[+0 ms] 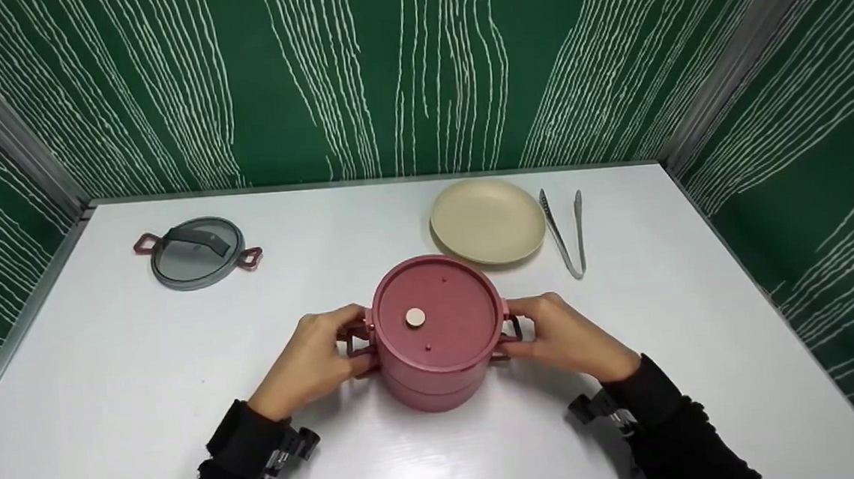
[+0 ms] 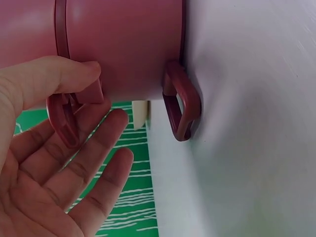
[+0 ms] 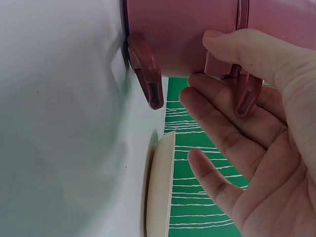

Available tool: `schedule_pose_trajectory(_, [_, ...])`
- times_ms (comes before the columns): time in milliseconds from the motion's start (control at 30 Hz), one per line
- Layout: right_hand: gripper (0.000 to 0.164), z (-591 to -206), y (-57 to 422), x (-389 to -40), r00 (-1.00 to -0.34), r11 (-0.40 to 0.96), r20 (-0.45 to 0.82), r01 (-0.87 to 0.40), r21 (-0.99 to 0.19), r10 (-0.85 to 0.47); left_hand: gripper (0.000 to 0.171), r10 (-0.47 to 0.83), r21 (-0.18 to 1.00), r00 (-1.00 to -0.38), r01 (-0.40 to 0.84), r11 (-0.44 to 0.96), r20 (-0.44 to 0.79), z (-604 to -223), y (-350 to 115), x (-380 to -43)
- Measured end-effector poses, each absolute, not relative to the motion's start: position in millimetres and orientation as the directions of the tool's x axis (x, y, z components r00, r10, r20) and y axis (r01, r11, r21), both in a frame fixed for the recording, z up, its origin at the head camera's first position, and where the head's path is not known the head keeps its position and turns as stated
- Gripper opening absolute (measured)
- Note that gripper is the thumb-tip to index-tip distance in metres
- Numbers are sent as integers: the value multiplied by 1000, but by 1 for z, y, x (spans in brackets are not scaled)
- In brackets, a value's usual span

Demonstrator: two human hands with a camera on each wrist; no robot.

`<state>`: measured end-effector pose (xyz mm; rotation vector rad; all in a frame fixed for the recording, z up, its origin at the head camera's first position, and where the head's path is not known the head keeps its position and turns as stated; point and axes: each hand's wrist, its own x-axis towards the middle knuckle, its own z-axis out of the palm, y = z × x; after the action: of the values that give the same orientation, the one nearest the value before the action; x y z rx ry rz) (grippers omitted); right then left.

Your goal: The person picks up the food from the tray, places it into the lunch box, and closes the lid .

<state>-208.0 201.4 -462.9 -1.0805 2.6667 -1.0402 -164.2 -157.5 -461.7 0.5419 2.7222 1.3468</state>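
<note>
A round red two-tier pot (image 1: 452, 328) stands upright on the white table, its flat red lid carrying a small cream knob (image 1: 415, 317). From the left, my left hand (image 1: 319, 363) grips its upper side; the thumb presses a tab above the upper handle (image 2: 64, 126), with fingers spread behind. On the opposite side my right hand (image 1: 569, 335) holds the matching part likewise, thumb on the tab at its upper handle (image 3: 247, 98). The lower handles, left (image 2: 187, 106) and right (image 3: 148, 74), are untouched, close to the tabletop.
Behind the pot to the right lies a beige plate (image 1: 487, 220), with metal tongs (image 1: 567, 248) spread beside it. At the back left is a round grey glass lid (image 1: 196, 263) with maroon side handles and a dark arched grip. Green walls with white streaks enclose the table.
</note>
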Motion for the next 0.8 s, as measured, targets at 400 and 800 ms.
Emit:
schedule_pose_trajectory(400, [28, -462, 202, -209, -745, 520, 168, -589, -619, -645, 43, 335, 765, -934, 306, 567, 126, -460, -157, -164])
schedule_pose_trajectory(800, [59, -452, 222, -212, -712, 341, 162, -508, -791, -684, 105, 395, 776, -913, 323, 542, 105, -440, -168, -154])
